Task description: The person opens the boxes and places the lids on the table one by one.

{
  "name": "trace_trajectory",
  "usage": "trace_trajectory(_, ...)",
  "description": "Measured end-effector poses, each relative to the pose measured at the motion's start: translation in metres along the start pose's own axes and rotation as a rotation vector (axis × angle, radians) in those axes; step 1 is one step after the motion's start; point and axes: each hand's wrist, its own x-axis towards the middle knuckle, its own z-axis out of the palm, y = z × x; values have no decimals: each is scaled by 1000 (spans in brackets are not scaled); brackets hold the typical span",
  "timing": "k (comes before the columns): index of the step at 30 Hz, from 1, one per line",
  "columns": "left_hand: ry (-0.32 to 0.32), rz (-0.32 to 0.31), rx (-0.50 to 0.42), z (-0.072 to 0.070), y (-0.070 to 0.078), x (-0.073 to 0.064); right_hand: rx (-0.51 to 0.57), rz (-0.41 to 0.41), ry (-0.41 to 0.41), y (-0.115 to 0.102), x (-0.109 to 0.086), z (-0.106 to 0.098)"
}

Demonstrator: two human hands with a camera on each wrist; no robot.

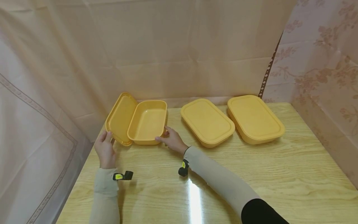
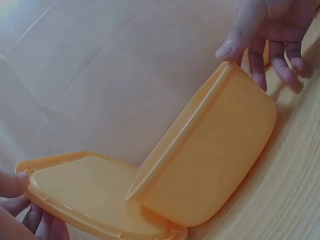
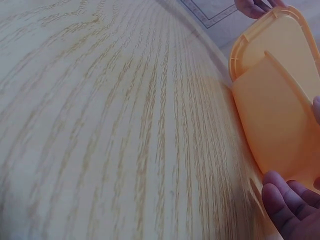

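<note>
– Peach-coloured cloth backdrop (image 1: 167,46) across the top of the frame; pale wood-grain counter (image 1: 156,189) below. Where is the work?

– Left of centre. Yellow rounded-rectangular plastic box (image 1: 144,142), uncovered, on the counter. Flat yellow plastic lid (image 1: 121,118) tilted up at its left, inner face toward the box. Lid-to-box contact: cannot tell.

– State of each grip?

– Left grip (image 1: 105,151) pinches the lid's near left edge, thumb against fingers. Right grip (image 1: 174,140) is clamped lightly on the box's near right corner, thumb at the rim, fingers outside.

– Expected handling?

– Judged light, hollow and fairly stiff; thin walls may flex if squeezed. Smooth finish, so likely somewhat slippery. Unlikely to be fragile, though the lid's rim tabs look like its finest part.

– Best hold?

– Lid: by its raised border, a hand on each side. Box: rim corners or opposite walls, pressing evenly.

– Others?

– Two lidded yellow plastic boxes (image 1: 207,121), right of centre, neither touched.
</note>
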Motion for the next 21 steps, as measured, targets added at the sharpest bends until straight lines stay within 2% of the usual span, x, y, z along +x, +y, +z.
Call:
trace_trajectory(5,3,-27,49,-3,1,1,-15,-32,10,0,0,1)
trace_trajectory(12,23,-60,58,-5,2,2,-8,-49,19,0,1,2)
trace_trajectory(21,53,-50,106,-9,3,3,-10,-57,30,0,4,3)
